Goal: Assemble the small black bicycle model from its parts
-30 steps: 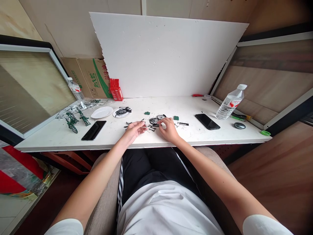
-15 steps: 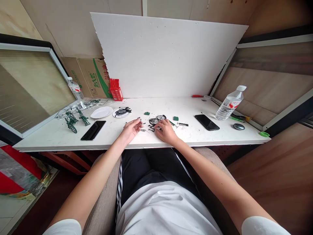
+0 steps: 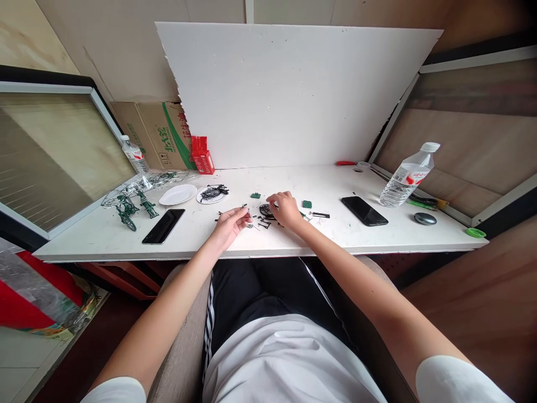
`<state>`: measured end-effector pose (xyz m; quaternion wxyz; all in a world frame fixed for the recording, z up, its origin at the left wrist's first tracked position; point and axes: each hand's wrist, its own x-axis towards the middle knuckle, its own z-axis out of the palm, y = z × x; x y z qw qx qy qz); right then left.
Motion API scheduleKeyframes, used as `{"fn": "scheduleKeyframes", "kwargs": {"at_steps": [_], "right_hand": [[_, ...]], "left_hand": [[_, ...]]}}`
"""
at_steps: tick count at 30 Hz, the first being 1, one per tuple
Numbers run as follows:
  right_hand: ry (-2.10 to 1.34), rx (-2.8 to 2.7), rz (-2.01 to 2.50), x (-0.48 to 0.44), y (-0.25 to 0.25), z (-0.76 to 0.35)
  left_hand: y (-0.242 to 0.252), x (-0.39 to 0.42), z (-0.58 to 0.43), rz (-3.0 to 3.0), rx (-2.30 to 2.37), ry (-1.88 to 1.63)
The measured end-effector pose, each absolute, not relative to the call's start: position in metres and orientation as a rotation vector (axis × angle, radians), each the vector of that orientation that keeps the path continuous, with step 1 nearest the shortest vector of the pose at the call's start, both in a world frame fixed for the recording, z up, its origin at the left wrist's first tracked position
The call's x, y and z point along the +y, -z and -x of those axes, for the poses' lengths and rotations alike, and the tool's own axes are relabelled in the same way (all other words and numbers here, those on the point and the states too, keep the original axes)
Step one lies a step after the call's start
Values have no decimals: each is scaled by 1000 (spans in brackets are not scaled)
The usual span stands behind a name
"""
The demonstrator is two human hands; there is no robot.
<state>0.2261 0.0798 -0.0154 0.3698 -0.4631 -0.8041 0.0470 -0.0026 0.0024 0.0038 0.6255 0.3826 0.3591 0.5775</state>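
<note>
My left hand is closed in a pinch round a small thin dark part whose ends stick out at the fingertips. My right hand hangs over the loose black model parts, fingers bent down and together; whatever they hold is hidden. Beneath and beside it a small black spoked wheel shows partly. Small black pieces lie between the hands. To the right are a flat green piece and a black strip; another green piece lies behind the hands.
Green model bicycles stand at left, near a phone, a white plate and a plate of black parts. At right are another phone, a water bottle and a grey round object. A white board stands behind.
My right hand has lifted and moved away from me over the wheels, uncovering black pieces near the table's front. My left hand stays almost in place with its small part. The view has shifted slightly.
</note>
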Motion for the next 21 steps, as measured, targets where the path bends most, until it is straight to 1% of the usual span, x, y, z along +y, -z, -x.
{"fn": "scheduleKeyframes", "kwargs": {"at_steps": [4, 7, 11, 15, 21], "right_hand": [[-178, -2099, 1236, 117, 14, -236], [-239, -2186, 1247, 124, 9, -241], [-398, -2314, 1171, 112, 6, -245], [-346, -2351, 1135, 97, 11, -250], [-384, -2175, 1200, 87, 12, -258]], "left_hand": [[-7, 3, -4, -958, 816, -1348], [-8, 6, -6, -979, 808, -1366], [-8, 8, -9, -982, 811, -1352], [-7, 6, -15, -1002, 813, -1312], [6, 3, -20, -1017, 788, -1244]]}}
